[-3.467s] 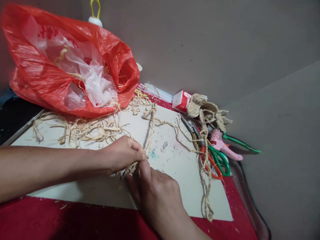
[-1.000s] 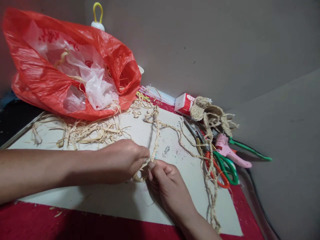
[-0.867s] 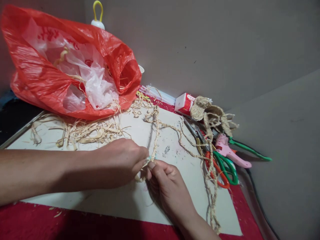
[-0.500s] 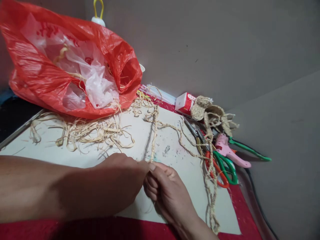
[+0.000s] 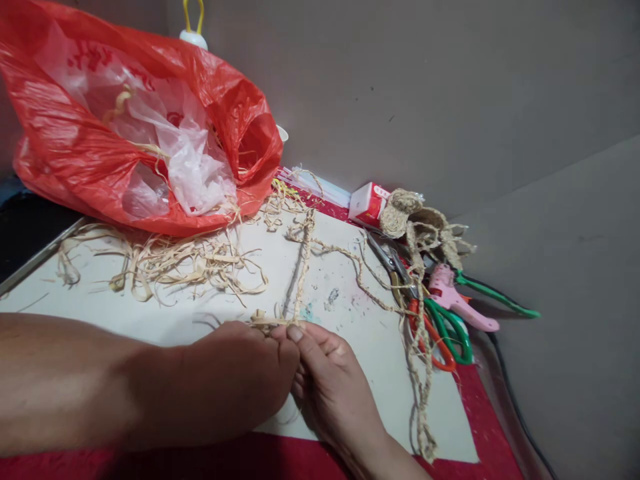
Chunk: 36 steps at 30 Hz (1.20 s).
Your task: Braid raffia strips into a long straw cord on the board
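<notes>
My left hand [image 5: 245,363] and my right hand [image 5: 336,373] meet at the near end of a braided straw cord [image 5: 303,273], which runs away from me across a white board [image 5: 345,393]. Thumb and fingertips of the right hand pinch the cord's end. The left fingers are closed against the same spot, mostly hidden behind the back of the hand. A flat pale fibre strip [image 5: 267,321] sticks out sideways above the left knuckles. Loose fibre strands [image 5: 185,263] lie in a tangle beyond the left hand.
A red plastic bag [image 5: 240,87] stands at the back left. On the right lie orange-handled scissors [image 5: 443,350], green-handled scissors [image 5: 457,333], a pink glue gun [image 5: 457,300], a rolled braid [image 5: 395,213], a hanging braided cord [image 5: 425,400] and a red-and-white box [image 5: 367,203].
My left hand has shifted slightly left and down. The fibre strip now shows above its knuckles, across the cord's end. The right hand keeps its pinch.
</notes>
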Motion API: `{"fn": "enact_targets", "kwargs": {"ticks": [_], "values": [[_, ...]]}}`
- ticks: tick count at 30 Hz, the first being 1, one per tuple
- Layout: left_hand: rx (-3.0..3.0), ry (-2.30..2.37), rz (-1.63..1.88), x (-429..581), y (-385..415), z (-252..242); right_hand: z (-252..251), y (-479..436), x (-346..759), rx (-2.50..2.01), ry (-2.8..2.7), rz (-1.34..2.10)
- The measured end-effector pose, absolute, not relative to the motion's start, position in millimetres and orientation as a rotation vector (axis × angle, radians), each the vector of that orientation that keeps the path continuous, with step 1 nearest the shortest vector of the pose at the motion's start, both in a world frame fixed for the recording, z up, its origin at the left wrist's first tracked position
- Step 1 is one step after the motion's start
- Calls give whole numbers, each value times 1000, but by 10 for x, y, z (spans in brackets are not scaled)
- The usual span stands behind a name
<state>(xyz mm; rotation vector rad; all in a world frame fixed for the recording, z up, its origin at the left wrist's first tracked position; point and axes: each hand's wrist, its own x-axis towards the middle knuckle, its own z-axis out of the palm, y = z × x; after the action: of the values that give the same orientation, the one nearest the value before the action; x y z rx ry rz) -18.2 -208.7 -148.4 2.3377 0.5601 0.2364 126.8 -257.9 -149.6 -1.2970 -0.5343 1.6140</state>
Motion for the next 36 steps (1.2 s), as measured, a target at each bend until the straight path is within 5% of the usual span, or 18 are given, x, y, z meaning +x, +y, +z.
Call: {"fn": "enact_targets", "kwargs": {"ticks": [6,12,15,20,36], "values": [[2997,6,385,-299,-2064,-1101,-1449,-2573,1308,-1288,-510,1644],[2407,570,739,-261,-1814,-971,-1439,-2562,1379,-1184,-526,1684],[1910,866,587,-165,-1742,-1093,-1436,-2557,1397,-1184,-551,1706],[1287,718,101,-67,-1737,-1220,-1433,-2541,1429,-1194,-545,1756],[1863,741,38,-60,-1608,-1155,-1431,-2497,1544,-1224,-662,1899]]}}
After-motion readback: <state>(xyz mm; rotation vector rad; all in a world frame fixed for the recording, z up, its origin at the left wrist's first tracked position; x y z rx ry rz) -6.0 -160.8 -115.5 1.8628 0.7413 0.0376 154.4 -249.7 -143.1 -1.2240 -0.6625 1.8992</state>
